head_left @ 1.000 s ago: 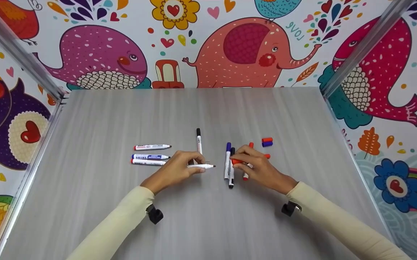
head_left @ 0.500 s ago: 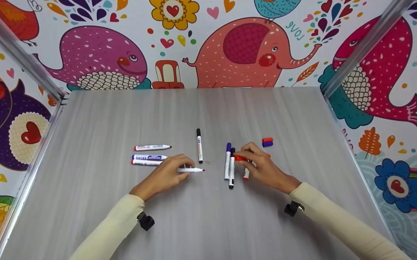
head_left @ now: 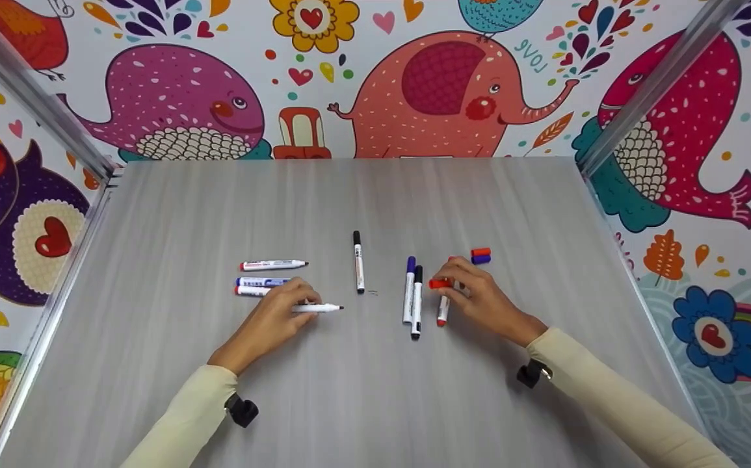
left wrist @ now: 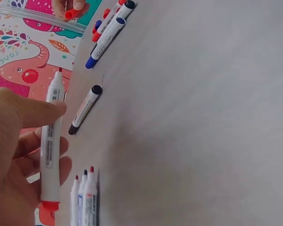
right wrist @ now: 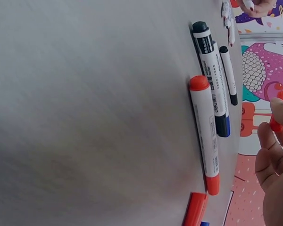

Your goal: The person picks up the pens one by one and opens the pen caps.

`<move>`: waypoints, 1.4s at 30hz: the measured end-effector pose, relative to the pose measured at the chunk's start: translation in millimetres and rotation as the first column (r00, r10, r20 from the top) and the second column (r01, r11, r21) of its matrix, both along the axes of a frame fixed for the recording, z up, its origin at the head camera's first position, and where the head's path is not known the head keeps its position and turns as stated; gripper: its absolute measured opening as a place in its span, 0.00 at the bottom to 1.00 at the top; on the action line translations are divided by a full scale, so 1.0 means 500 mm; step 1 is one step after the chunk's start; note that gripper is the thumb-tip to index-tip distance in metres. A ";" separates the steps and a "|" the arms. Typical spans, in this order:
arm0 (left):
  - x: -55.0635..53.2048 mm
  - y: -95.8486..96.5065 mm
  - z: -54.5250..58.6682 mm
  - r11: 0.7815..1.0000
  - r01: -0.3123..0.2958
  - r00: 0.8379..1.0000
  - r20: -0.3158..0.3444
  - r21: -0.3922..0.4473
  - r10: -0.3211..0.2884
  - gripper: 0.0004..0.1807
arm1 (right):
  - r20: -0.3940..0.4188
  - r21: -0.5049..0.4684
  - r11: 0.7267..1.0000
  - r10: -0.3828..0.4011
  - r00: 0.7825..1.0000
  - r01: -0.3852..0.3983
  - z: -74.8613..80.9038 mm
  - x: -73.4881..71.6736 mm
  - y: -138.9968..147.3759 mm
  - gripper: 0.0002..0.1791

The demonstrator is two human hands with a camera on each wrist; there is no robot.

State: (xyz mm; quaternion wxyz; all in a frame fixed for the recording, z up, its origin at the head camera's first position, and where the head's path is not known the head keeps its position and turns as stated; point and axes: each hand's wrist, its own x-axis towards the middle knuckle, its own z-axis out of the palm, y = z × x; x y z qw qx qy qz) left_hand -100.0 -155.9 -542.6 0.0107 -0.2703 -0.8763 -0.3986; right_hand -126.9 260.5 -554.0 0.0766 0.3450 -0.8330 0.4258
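My left hand point(head_left: 270, 322) holds an uncapped red whiteboard marker point(left wrist: 50, 146) with a white barrel, its bare tip facing right in the head view. Beside that hand lie several uncapped markers: a red one point(head_left: 274, 265), a blue one point(head_left: 263, 282) and another red-ended one point(head_left: 251, 291) partly behind the hand. A red cap point(head_left: 439, 283) is pinched in my right hand point(head_left: 489, 305), above the table. Close below it lies a capped red marker point(right wrist: 205, 132). Just left of that hand lie a capped blue marker point(head_left: 409, 292) and a capped black marker point(head_left: 417, 302).
Between the hands lies a capped black marker point(head_left: 359, 263), with small dark pen strokes point(head_left: 373, 292) on the table point(head_left: 349, 390) near it. A loose red cap point(head_left: 480, 251) and blue cap point(head_left: 481, 259) lie behind the right hand. Patterned walls enclose the table.
My left hand has moved left with its marker, away from the pen strokes, toward the uncapped markers. The right hand has shifted slightly right, still pinching the red cap.
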 end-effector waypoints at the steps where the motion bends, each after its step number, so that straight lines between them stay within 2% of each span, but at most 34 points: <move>1: 0.002 -0.005 -0.002 1.000 -0.012 1.000 -0.003 0.004 0.012 0.14 | -0.002 -0.001 1.000 -0.008 1.000 0.008 -0.002 -0.001 0.002 0.22; 12: 0.017 -0.046 -0.021 0.995 -0.103 0.993 -0.054 0.006 0.103 0.15 | -0.001 0.037 0.996 -0.084 0.996 0.084 -0.016 0.001 0.020 0.20; 18: 0.020 -0.059 -0.030 0.987 -0.161 0.983 -0.090 0.001 0.161 0.16 | 0.046 0.071 0.988 -0.137 0.989 0.134 -0.017 0.002 0.029 0.19; 24: 0.025 -0.068 -0.041 0.978 -0.208 0.973 -0.102 -0.009 0.206 0.14 | 0.013 0.058 0.987 -0.148 0.989 0.147 -0.025 0.003 0.044 0.18; 33: 0.034 -0.083 -0.057 0.974 -0.224 0.964 -0.145 -0.001 0.222 0.14 | 0.015 0.070 0.982 -0.180 0.984 0.178 -0.038 0.007 0.068 0.18; 42: 0.045 -0.095 -0.069 0.964 -0.265 0.957 -0.120 -0.005 0.263 0.14 | 0.010 0.053 0.984 -0.168 0.986 0.167 -0.048 0.018 0.083 0.17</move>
